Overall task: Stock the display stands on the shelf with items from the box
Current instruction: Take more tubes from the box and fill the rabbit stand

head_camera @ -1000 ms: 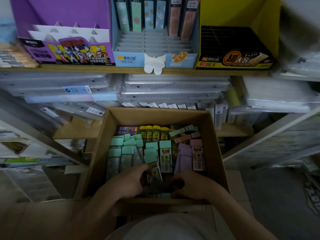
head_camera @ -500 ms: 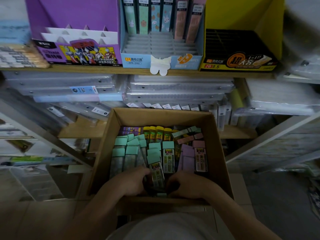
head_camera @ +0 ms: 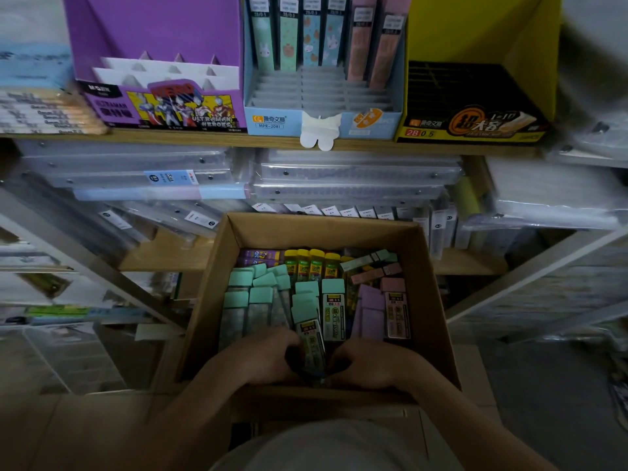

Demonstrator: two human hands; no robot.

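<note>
Quick status, reading left to right along the shelf (head_camera: 204, 139): the purple display stand (head_camera: 153, 28) shows nothing but its white dividers, so zero stock there as far as I can see. The blue display stand (head_camera: 272, 122) has one back row of patterned lead cases (head_camera: 306, 35), and every tier in front is bare. The yellow display stand (head_camera: 475, 28) looks totally empty in its black slots. So I'd say this job has barely started. Below the shelf, the cardboard box (head_camera: 210, 294) is packed: mint-capped ones on the left, yellow-capped ones (head_camera: 307, 263) at the back, pink and purple ones (head_camera: 384, 307) on the right. At the near wall of the box, the left hand (head_camera: 268, 358) has its fingers curled round the near end of one mint-capped lead case (head_camera: 311, 338), which sits tilted between both hands, not yet out of the box. The right hand (head_camera: 370, 365) is curled just beside that case; I honestly can't tell if it's gripping anything. Pretty much all the restocking is left to do.
</note>
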